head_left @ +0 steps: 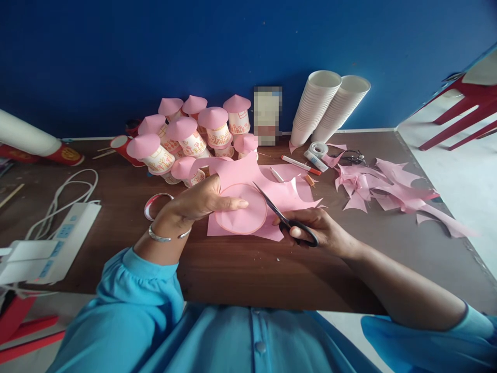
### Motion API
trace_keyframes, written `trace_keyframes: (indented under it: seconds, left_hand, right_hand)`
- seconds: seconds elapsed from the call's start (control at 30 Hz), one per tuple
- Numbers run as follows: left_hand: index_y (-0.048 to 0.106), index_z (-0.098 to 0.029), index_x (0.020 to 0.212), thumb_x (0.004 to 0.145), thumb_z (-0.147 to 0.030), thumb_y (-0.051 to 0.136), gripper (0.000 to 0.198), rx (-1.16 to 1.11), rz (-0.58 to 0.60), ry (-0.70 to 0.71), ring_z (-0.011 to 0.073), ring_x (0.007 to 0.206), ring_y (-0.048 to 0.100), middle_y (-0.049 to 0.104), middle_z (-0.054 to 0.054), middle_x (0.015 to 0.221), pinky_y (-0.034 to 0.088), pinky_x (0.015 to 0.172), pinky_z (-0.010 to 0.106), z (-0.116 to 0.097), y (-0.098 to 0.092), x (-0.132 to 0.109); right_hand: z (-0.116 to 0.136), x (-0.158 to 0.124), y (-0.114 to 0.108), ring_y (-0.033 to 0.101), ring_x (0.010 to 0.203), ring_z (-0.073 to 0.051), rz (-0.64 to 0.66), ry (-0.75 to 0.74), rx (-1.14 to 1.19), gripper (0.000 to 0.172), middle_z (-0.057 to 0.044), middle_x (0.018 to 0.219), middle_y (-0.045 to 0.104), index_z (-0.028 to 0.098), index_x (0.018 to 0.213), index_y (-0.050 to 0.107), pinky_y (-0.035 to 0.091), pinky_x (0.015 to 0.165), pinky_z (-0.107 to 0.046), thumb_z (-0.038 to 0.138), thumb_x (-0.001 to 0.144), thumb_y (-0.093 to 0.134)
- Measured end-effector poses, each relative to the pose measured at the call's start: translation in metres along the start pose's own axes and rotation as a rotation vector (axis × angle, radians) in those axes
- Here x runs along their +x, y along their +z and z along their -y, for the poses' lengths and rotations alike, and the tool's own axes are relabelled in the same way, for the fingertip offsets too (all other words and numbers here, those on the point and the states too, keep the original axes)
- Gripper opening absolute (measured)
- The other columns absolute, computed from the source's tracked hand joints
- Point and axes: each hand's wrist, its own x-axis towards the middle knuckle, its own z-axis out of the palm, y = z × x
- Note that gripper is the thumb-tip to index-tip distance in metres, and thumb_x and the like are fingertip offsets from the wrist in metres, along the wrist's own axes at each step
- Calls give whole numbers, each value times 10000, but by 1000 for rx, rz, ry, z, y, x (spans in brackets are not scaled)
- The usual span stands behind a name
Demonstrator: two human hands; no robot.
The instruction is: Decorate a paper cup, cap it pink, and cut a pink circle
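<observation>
My left hand (205,199) pinches a sheet of pink paper (243,173), thumb on top, above the table. A circle is drawn in orange on that paper, and its edges are cut into curves and points. My right hand (316,228) grips black-handled scissors (285,220), fingers in the loops. The blades lie along the right side of the drawn circle, pointing up and left. More pink paper lies beneath the held sheet. Behind it stand several decorated paper cups with pink cone tops (213,124).
Two tall stacks of white paper cups (316,103) lean by the blue wall. Pink scraps (365,181), a red-and-white marker (301,165) and a tape roll (318,150) lie to the right. At left are a power strip (73,233) and a tape ring (146,207).
</observation>
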Motion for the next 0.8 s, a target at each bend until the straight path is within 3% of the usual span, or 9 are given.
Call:
trace_keyframes:
  seconds: [0.1,0.17,0.37,0.63,0.73,0.8]
  left_hand:
    - [671,-211,1340,622,-246,887,751,-79,96,-32,379,1297,619,764,67,1085,520,1115,517,-3,0,2]
    - [647,-196,1376,606,-240,894,810,-122,74,-28,395,1311,611,759,71,1096,523,1109,546,-5,0,3]
    - [632,-239,1391,759,-281,794,653,-100,225,10,361,1367,585,762,68,1128,494,1156,539,-5,-1,2]
    - [640,-222,1377,756,-308,803,648,-74,231,-25,363,1356,594,742,75,1258,541,1107,501,-5,-4,1]
    - [670,-214,1332,753,-333,815,609,-61,254,-42,370,1291,632,753,78,1224,547,1084,509,-3,-6,2]
    - [710,-180,1258,723,-339,849,575,-68,190,-29,384,1211,669,770,99,1152,573,1027,516,-1,-5,2]
  right_hand:
    - [-3,-1,-2,458,568,-92,11,6,-4,548,-2,682,565,108,1121,754,388,512,-227,613,922,682]
    - [-3,-1,-2,452,565,-92,11,15,-13,545,-2,678,568,113,1117,760,389,511,-227,616,921,682]
    - [0,-1,-2,464,570,-97,6,13,-45,527,0,670,562,126,1103,771,417,524,-229,612,921,681]
    - [3,2,-4,429,541,-85,54,21,-42,511,14,624,537,121,1041,760,379,496,-221,612,934,664]
    - [2,1,-5,429,528,-81,66,22,5,471,18,615,543,126,1048,757,371,490,-221,578,937,681]
    - [1,1,-5,424,518,-75,57,30,44,455,17,620,552,127,1050,760,363,481,-220,563,931,698]
